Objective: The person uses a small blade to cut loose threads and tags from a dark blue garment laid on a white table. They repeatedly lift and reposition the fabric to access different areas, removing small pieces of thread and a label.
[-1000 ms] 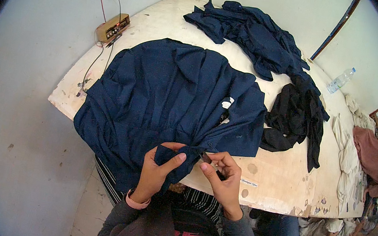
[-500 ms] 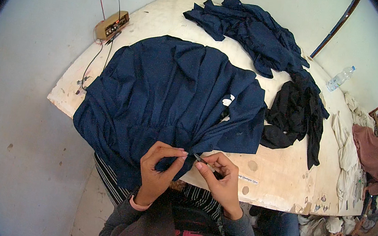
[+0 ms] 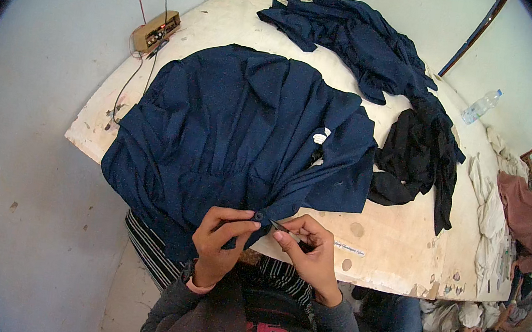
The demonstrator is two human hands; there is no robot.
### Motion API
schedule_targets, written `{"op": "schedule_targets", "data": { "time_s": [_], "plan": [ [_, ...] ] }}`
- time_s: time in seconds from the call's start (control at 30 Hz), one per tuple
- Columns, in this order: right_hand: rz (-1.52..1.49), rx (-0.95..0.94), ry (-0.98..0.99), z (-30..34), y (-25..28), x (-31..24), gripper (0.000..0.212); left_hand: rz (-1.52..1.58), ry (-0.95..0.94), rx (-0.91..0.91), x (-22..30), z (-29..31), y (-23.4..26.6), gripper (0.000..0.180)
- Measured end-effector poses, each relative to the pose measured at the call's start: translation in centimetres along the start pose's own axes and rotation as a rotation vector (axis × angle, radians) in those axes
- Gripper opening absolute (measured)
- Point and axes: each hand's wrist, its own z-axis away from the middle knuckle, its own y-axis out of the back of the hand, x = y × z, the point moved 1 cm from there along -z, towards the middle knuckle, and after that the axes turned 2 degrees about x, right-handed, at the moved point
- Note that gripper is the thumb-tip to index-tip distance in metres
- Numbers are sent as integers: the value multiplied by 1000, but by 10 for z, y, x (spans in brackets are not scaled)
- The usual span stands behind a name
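A navy blue garment [image 3: 218,121] with gathered folds lies spread over the table's near side, its front edge hanging toward my lap. My left hand [image 3: 218,242] is closed on that edge, thumb and fingers pinching the cloth beside a small dark round button [image 3: 258,216]. Just right of it, my right hand [image 3: 312,253] grips a small dark pointed tool [image 3: 285,229], possibly thread snips. Its tip points left at the cloth near the button; whether it touches cannot be told. Most of the tool is hidden by my fingers.
On the pale worn table [image 3: 394,246] lie more navy clothing [image 3: 365,46] at the back and a black cloth [image 3: 412,153] at right. A plastic bottle [image 3: 481,107] stands far right. A corded box [image 3: 157,31] sits by the left wall. White fabric [image 3: 488,204] drapes the right end.
My left fingers have shifted slightly left and the button now shows at their tips. The tool remains in my right hand, close to the cloth.
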Motion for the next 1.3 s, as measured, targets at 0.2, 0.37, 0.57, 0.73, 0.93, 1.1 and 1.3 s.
{"op": "schedule_targets", "data": {
  "time_s": [0.2,0.37,0.57,0.73,0.93,1.1,1.3],
  "plan": [
    [-15,50,119,2,1,-1,18,-6,-150,-35,-7,6,1,31],
    [129,-17,154,-2,0,-13,28,114,-318,-114,-8,4,1,29],
    [-437,160,72,-6,22,17,22,110,-360,-218,-4,3,3,23],
    [-104,-121,293,-7,42,20,45,288,-335,-356,7,10,4,31],
    [361,-303,-8,6,104,21,31,158,-120,-710,39,23,-14,42],
    [381,-211,-58,12,136,17,38,75,-44,-771,12,31,15,25],
    [388,258,183,10,134,20,36,-444,108,-299,-20,10,62,20]
  ]
}}
